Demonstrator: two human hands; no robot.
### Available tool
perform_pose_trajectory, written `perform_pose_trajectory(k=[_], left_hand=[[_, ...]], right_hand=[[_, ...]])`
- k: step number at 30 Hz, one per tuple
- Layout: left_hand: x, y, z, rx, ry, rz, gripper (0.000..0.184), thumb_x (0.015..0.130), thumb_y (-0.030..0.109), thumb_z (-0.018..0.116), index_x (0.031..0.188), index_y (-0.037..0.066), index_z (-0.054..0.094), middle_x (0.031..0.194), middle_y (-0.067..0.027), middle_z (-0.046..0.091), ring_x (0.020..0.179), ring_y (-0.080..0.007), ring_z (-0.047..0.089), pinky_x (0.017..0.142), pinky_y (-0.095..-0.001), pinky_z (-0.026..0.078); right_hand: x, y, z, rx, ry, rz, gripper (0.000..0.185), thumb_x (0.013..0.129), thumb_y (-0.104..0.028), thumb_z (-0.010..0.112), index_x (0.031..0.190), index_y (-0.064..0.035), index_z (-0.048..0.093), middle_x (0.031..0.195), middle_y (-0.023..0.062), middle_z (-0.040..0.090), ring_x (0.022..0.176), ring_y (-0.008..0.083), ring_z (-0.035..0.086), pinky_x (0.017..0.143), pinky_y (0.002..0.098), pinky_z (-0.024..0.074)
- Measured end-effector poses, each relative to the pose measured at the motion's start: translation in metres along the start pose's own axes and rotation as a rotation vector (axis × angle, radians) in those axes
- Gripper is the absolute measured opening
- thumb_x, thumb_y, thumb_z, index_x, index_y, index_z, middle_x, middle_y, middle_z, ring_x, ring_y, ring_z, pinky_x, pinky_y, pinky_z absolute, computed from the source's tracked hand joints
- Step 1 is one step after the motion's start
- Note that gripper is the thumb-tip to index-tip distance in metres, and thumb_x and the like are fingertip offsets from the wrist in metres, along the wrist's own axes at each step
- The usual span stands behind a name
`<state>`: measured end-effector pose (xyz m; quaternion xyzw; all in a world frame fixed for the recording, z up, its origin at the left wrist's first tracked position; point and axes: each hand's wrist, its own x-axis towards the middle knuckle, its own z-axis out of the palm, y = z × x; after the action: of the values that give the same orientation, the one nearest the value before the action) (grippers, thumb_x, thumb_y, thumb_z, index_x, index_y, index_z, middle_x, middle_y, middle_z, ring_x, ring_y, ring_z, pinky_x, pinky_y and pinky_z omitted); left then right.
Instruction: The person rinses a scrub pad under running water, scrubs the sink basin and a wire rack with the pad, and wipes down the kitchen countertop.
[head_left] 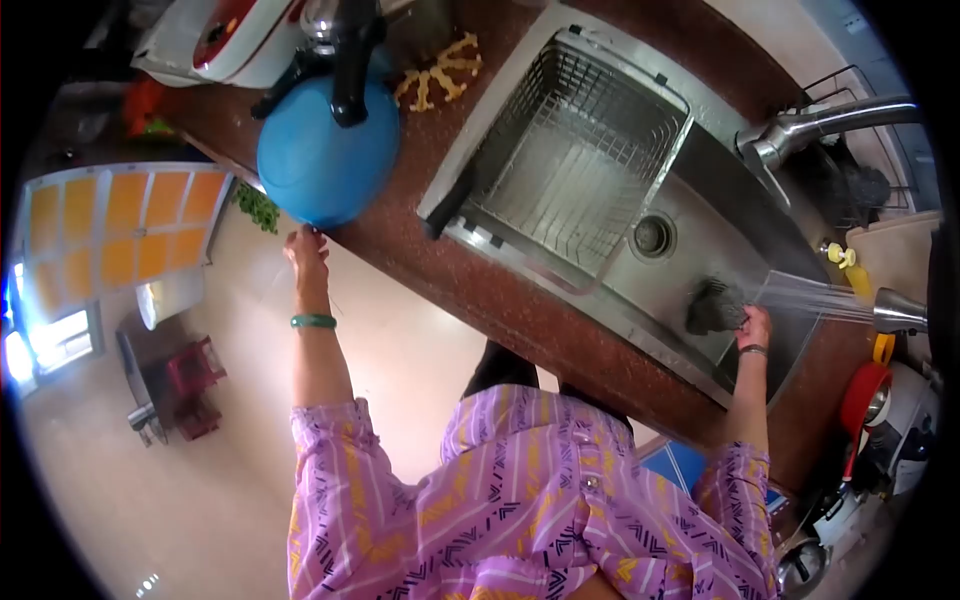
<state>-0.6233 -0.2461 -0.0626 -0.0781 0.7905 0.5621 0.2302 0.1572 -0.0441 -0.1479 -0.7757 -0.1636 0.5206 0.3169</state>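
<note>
My left hand (307, 252) reaches out to the counter's edge. Its fingers are closed at the near rim of a round blue basin (325, 165). A pot's black handle (350, 95) overlaps the basin's far side. Over the sink (690, 225), my right hand (754, 327) grips the edge of a dark grey, crumpled cloth (710, 307). A spray of water from the faucet head (898, 312) falls toward this hand and the cloth. The cloth hangs down beside the sink's near wall.
A wire basket (575, 165) sits in the sink's left part, near the drain (653, 236). A wooden trivet (440, 75) and white containers (245, 45) stand on the counter's left. A red pan (865, 395) and other cookware lie at right. Green leaves (257, 207) show beside the basin.
</note>
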Motion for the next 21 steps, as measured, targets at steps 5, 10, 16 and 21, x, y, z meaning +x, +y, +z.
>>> perform_pose_trajectory(k=[5,10,16,21], left_hand=[[0.003,0.011,-0.012,0.278,0.290,0.156,0.023,0.081,0.020,0.055,0.086,-0.002,0.057,0.076,-0.0125,0.061,0.063,-0.0199,0.059,0.052,-0.0301,0.048],[0.054,-0.031,-0.091,-0.485,0.297,0.246,0.035,0.088,0.018,0.040,0.113,0.000,0.055,0.122,-0.0148,0.053,0.109,-0.0285,0.052,0.091,-0.0481,0.046],[-0.103,0.060,-0.109,-0.482,0.072,0.483,0.040,0.091,0.026,0.047,0.118,-0.004,0.051,0.117,-0.0159,0.054,0.101,-0.0273,0.056,0.085,-0.0439,0.050],[-0.171,0.115,-0.048,0.048,0.005,0.881,0.027,0.092,0.019,0.050,0.112,0.002,0.053,0.104,-0.0108,0.055,0.097,-0.0221,0.055,0.082,-0.0384,0.051]], right_hand=[[-0.005,-0.007,0.000,0.192,0.111,0.038,0.008,0.069,-0.009,0.058,0.075,-0.0112,0.053,0.068,0.0019,0.050,0.057,0.0161,0.047,0.060,0.0352,0.0447],[0.025,0.025,-0.005,0.158,0.093,0.147,0.008,0.068,-0.007,0.055,0.071,-0.0100,0.048,0.057,0.0028,0.043,0.039,0.0170,0.036,0.049,0.0393,0.0451],[0.008,0.032,0.017,0.141,0.001,0.179,0.011,0.070,-0.011,0.057,0.081,-0.0115,0.055,0.078,0.0057,0.054,0.073,0.0234,0.055,0.065,0.0477,0.0487],[0.007,0.036,0.018,0.119,-0.183,0.195,0.029,0.074,-0.018,0.054,0.101,-0.0129,0.063,0.096,0.0039,0.061,0.092,0.0244,0.058,0.076,0.0494,0.0471]])
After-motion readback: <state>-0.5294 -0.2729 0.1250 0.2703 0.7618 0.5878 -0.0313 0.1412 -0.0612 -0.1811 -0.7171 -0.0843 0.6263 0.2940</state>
